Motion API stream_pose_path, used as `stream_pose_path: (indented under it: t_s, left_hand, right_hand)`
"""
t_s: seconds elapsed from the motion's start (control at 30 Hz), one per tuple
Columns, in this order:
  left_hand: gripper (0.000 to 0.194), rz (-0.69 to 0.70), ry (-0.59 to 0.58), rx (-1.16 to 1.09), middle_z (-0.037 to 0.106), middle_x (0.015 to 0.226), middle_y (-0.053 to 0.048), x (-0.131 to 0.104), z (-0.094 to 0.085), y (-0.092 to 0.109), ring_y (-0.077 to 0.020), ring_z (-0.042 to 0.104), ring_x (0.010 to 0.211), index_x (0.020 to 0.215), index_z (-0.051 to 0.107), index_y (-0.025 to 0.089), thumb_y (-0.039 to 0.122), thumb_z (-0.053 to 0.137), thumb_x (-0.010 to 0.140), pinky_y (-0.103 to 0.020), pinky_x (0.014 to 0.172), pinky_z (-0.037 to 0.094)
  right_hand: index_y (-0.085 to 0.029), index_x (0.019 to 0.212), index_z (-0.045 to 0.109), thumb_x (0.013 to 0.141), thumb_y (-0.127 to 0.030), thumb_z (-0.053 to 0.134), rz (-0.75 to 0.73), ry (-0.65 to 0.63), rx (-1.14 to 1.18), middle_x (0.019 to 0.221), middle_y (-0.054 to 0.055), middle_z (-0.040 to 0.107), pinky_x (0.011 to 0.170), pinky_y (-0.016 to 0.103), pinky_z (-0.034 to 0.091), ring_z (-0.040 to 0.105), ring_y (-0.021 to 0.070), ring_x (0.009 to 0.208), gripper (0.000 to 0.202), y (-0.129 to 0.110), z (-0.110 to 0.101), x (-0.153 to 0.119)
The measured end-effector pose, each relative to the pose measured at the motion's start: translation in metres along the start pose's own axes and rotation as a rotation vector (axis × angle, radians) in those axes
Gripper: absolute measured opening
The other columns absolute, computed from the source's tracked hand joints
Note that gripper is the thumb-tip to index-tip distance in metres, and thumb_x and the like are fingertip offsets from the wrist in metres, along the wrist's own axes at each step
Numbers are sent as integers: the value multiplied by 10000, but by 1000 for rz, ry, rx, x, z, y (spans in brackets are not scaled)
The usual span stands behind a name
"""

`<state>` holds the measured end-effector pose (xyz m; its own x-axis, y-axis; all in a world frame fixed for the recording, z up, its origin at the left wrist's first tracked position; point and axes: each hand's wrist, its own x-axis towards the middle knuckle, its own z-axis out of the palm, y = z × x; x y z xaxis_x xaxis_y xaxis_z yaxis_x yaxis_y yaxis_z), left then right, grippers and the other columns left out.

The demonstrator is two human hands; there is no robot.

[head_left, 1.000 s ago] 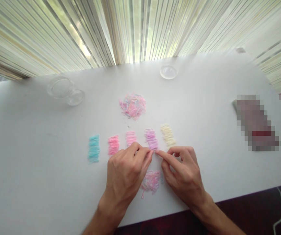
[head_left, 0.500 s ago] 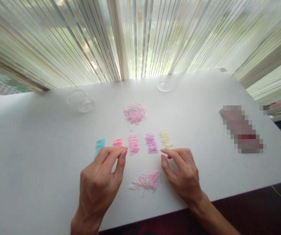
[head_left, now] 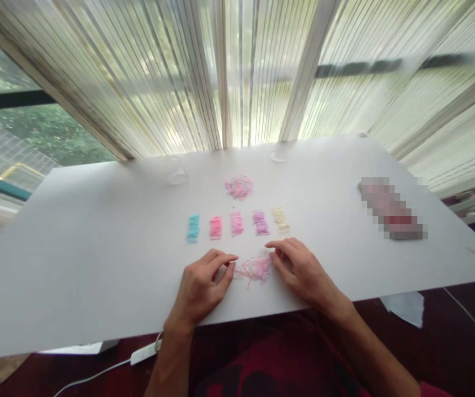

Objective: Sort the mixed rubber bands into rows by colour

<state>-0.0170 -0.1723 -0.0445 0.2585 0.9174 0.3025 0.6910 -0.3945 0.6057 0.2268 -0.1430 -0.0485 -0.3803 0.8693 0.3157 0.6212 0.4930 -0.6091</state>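
Observation:
Small thin pieces lie on the white table in colour groups: blue (head_left: 193, 227), deep pink (head_left: 215, 227), light pink (head_left: 236, 223), purple (head_left: 260, 222) and pale yellow (head_left: 281, 221). Behind them is a mixed, mostly pink pile (head_left: 239, 187). A second mixed pile (head_left: 257, 269) sits nearer me, between my hands. My left hand (head_left: 209, 281) is at that pile's left edge, thumb and forefinger apart and nothing visible between them. At its right edge my right hand (head_left: 299, 269) has its fingers apart, holding nothing I can see.
Clear round dishes (head_left: 176, 172) stand at the table's back left, and another (head_left: 279, 155) at the back middle. A blurred-out flat object (head_left: 392, 209) rests on the right. A striped curtain hangs behind the table (head_left: 96, 264). A white power strip (head_left: 145, 353) lies below its front edge.
The view has shifted and shows more of the table and floor. My left hand has left the coloured groups for the near pile, its fingertips parting. My right hand is now beside that pile.

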Motion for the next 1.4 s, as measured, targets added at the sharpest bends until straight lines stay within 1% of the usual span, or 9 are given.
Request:
stream_pose_path:
  t_s: [0.13, 0.3, 0.37, 0.57, 0.77, 0.9, 1.03, 1.2, 1.4]
  left_hand:
    - [173, -1, -14, 46, 686, 990, -20, -5, 1, 6, -102, 585, 669, 1085, 709, 225, 257, 618, 941, -236, 676, 527]
    - [229, 34, -22, 91, 667, 1059, -33, -5, 7, 13, -162, 673, 901, 1113, 708, 243, 261, 689, 885, -275, 818, 560]
    - [224, 56, -31, 94, 664, 1053, -33, -2, 11, 15, -174, 680, 933, 1108, 713, 250, 276, 692, 887, -289, 840, 562]
    - [175, 48, -14, 100, 668, 1031, -32, 2, 19, 16, -164, 686, 894, 1076, 736, 254, 283, 649, 928, -282, 818, 563]
    - [160, 39, -17, 73, 670, 1026, -28, 1, 18, 14, -147, 691, 859, 1047, 747, 251, 280, 621, 951, -238, 753, 563]
    - [164, 37, 15, 44, 665, 1032, -31, 0, 17, 13, -133, 678, 809, 1036, 751, 250, 276, 607, 963, -229, 714, 560]
    - [162, 36, 20, 21, 662, 1026, -35, -1, 18, 12, -135, 674, 820, 1037, 744, 243, 273, 600, 969, -230, 724, 562]
    - [158, 40, 37, -8, 664, 1012, -39, -1, 18, 12, -150, 677, 863, 1026, 741, 230, 266, 599, 968, -244, 764, 569]
    - [171, 49, 40, -26, 675, 997, -38, -2, 18, 11, -154, 680, 870, 1036, 748, 239, 278, 595, 972, -263, 793, 573]
  right_hand:
    - [-202, 1087, 668, 935, -143, 572, -62, 29, -26, 871, 43, 657, 808, 381, 529, 620, 209, 838, 189, 0, 4, -9]
    - [-199, 1095, 667, 908, -112, 586, -101, 71, -13, 871, 41, 653, 811, 380, 539, 621, 207, 843, 221, 0, 5, -10]
    - [-203, 1077, 671, 909, -117, 593, -119, 77, 2, 882, 43, 656, 800, 370, 541, 619, 205, 851, 204, -1, 4, -10]
    - [-201, 1008, 674, 916, -135, 613, -177, 38, 62, 831, 27, 630, 779, 341, 535, 598, 192, 828, 129, -3, 2, -12]
    - [-206, 1048, 676, 887, -127, 654, -204, 21, 38, 853, 29, 649, 787, 347, 543, 607, 194, 838, 181, -4, 4, -11]
    - [-209, 1048, 678, 868, -125, 681, -213, 49, -7, 851, 31, 659, 761, 347, 554, 611, 198, 825, 199, -7, 4, -10]
    - [-207, 1000, 678, 877, -135, 685, -201, 65, -2, 845, 29, 655, 769, 346, 551, 607, 197, 825, 143, -12, 5, -8]
    - [-202, 943, 670, 856, -131, 709, -234, 93, -6, 824, 27, 648, 744, 338, 548, 601, 199, 808, 119, -16, 16, -7]
    - [-203, 935, 660, 885, -141, 687, -230, 153, -38, 830, 30, 665, 731, 328, 548, 615, 199, 806, 84, -13, 22, -7]
